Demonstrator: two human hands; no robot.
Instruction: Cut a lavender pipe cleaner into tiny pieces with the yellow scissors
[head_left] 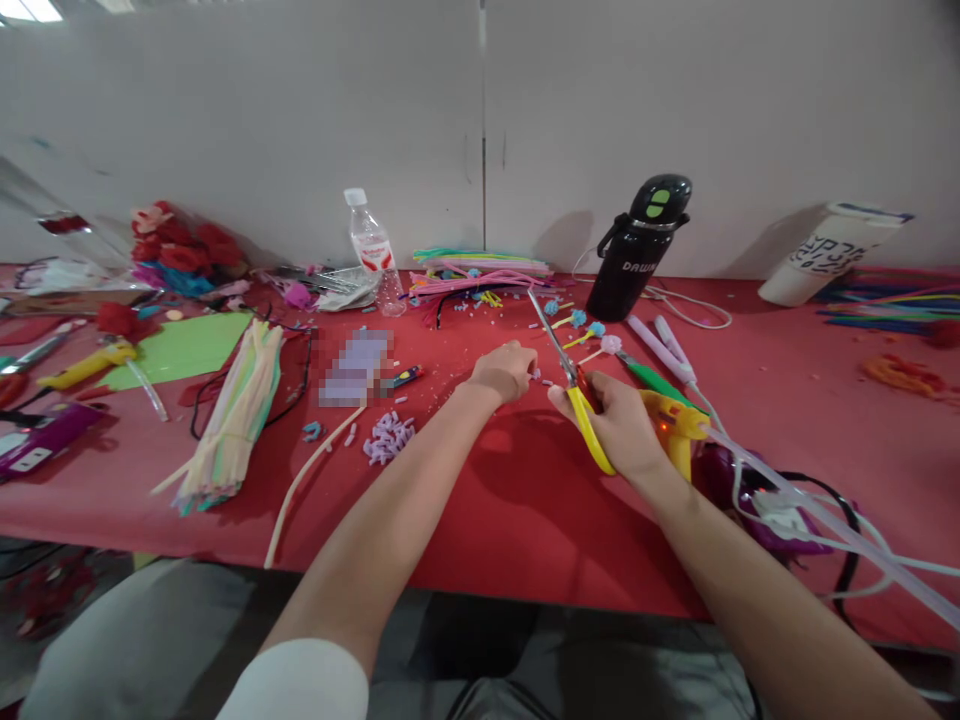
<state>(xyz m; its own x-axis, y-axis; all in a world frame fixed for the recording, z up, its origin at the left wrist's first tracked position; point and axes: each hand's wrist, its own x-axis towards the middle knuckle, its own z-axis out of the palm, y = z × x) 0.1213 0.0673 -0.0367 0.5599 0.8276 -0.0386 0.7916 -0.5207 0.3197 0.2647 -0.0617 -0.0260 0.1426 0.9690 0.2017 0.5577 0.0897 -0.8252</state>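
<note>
My right hand (619, 425) grips scissors (585, 405) with yellow and red handles; their blades point up and away to the left. My left hand (506, 370) is closed low over the red table, left of the scissors. A tiny lilac piece shows by its fingertips, but I cannot tell whether it is held. Short lilac fuzzy pieces (388, 438) lie in a pile left of my left forearm. Beyond the scissors lie small stems topped with blue tufts (577, 318) and a pink one (610, 344).
A yellow glue gun (675, 425) with a lit red light and cables sits beside my right wrist. At the back stand a plastic bottle (373, 250), a black flask (634, 260) and a paper cup (821, 255). A pale pipe cleaner bundle (236, 420) lies left.
</note>
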